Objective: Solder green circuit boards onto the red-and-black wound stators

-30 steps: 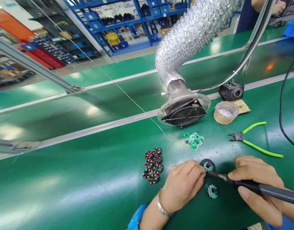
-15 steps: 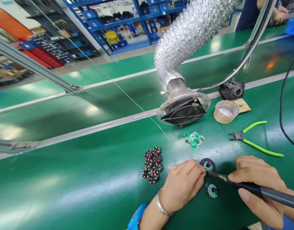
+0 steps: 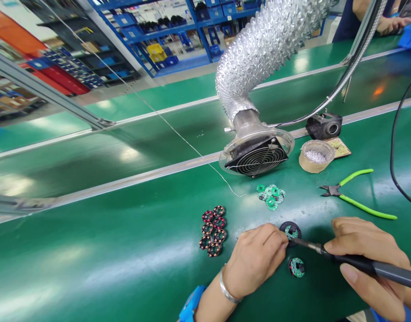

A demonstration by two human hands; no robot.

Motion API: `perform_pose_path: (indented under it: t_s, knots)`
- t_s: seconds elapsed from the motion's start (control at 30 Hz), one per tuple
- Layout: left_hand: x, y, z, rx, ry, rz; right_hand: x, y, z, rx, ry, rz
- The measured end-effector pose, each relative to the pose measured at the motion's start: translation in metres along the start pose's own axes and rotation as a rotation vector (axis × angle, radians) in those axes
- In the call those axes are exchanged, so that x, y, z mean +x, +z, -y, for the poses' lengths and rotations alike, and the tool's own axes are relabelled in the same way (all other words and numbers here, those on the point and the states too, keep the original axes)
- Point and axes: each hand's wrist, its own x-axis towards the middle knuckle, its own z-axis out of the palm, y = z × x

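Observation:
My left hand [image 3: 257,257] is closed, its fingertips pinching the near left edge of a round part [image 3: 290,231], a green circuit board in a black ring. In my right hand [image 3: 373,259] is a soldering iron [image 3: 354,263], gripped like a pen. The iron's tip meets the lower edge of that part, close to my left fingertips; whether it touches the board I cannot tell. Just below lies a second round circuit board [image 3: 296,267] with red at its rim. Copper-wound coil rings [image 3: 213,230] stand in two rows left of my left hand.
Loose green circuit boards [image 3: 271,197] are piled beneath a fume extractor [image 3: 259,156]. A solder wire [image 3: 222,176] hangs down near them. Right of it are a tub [image 3: 315,156], an iron stand [image 3: 324,125] and green-handled cutters [image 3: 332,190]. A person's hand [image 3: 393,24] shows beyond.
My right hand has shifted slightly right with the soldering iron, its tip still at the round part. My left hand stays put. The other person's hand has moved right.

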Motion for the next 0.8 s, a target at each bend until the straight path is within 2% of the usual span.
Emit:
perform_pose_path:
  t_s: [0.23, 0.37, 0.57, 0.8]
  knots:
    - [0.0, 0.0, -0.001, 0.002, -0.01, 0.001, -0.003, -0.005, -0.002, -0.023, 0.002, -0.013]
    - [-0.001, 0.0, -0.001, -0.017, -0.02, 0.011, -0.006, 0.003, -0.015, -0.112, 0.026, -0.021]
    - [-0.002, 0.004, 0.0, -0.035, -0.042, -0.004, -0.003, 0.028, -0.041, -0.111, -0.011, 0.128]
    - [0.002, 0.001, -0.005, -0.198, -0.219, -0.032, -0.007, 0.031, -0.047, -0.097, 0.011, 0.12]
